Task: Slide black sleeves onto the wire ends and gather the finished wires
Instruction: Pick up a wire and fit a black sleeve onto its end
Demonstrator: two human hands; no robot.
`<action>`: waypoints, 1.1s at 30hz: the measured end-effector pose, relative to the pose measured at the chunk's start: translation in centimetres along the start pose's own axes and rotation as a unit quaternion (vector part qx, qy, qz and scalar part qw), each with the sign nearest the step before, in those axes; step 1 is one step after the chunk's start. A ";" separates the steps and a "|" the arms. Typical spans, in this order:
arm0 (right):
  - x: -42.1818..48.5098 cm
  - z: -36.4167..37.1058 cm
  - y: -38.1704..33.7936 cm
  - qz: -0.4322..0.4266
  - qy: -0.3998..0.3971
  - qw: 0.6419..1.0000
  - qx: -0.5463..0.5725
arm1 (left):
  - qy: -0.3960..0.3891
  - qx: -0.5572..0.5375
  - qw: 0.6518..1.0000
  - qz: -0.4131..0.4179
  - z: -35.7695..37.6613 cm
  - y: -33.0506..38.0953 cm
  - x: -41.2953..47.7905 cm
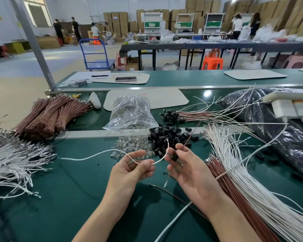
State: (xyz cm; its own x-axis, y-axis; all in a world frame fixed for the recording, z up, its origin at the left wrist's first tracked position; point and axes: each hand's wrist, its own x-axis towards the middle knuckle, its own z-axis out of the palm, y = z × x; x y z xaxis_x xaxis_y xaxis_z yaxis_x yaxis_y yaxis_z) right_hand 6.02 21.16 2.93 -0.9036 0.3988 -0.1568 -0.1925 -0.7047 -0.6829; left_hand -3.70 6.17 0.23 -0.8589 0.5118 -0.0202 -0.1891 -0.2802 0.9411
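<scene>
Head view is showing the left hand (135,165) pinching a white wire (80,159) between thumb and forefinger. The wire's long axis is running leftward over the green bench (77,186), and its near end is curving up, tip pointing away toward the pile of loose sleeves (166,137). The right hand (187,168) is gripping a black sleeve (174,157) and a thin brown wire (191,135) slanting up-right. Finished wires (191,116) are lying beyond, sleeved ends facing left. A white bundle (234,163) is crowding the right edge.
</scene>
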 end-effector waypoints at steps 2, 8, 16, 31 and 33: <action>-0.1 0.1 0.2 -0.010 -0.004 1.000 -0.010 | 0.006 -0.013 1.000 -0.007 -0.1 0.0 0.1; 0.0 0.2 0.3 -0.021 0.006 1.000 0.006 | -0.004 -0.018 1.000 -0.013 -0.1 0.0 -0.1; 0.2 0.1 0.2 0.006 0.006 1.000 0.014 | -0.014 -0.017 0.999 -0.024 0.2 0.2 -0.5; 0.5 -0.1 -0.1 0.016 0.097 0.992 0.075 | -0.006 -0.107 0.994 -0.036 0.4 0.5 -0.6; 0.5 -0.3 -0.3 0.019 0.100 0.989 0.111 | 0.007 -0.102 0.994 -0.028 0.3 0.5 -0.5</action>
State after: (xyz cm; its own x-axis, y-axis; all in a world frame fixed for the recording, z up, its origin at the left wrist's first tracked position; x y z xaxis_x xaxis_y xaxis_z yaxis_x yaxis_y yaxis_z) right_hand 5.76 21.74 2.85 -0.8219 0.4624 -0.3327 -0.2597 -0.8240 -0.5036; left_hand -3.29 5.99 0.83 -0.8508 0.5198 -0.0767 -0.3282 -0.4117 0.8502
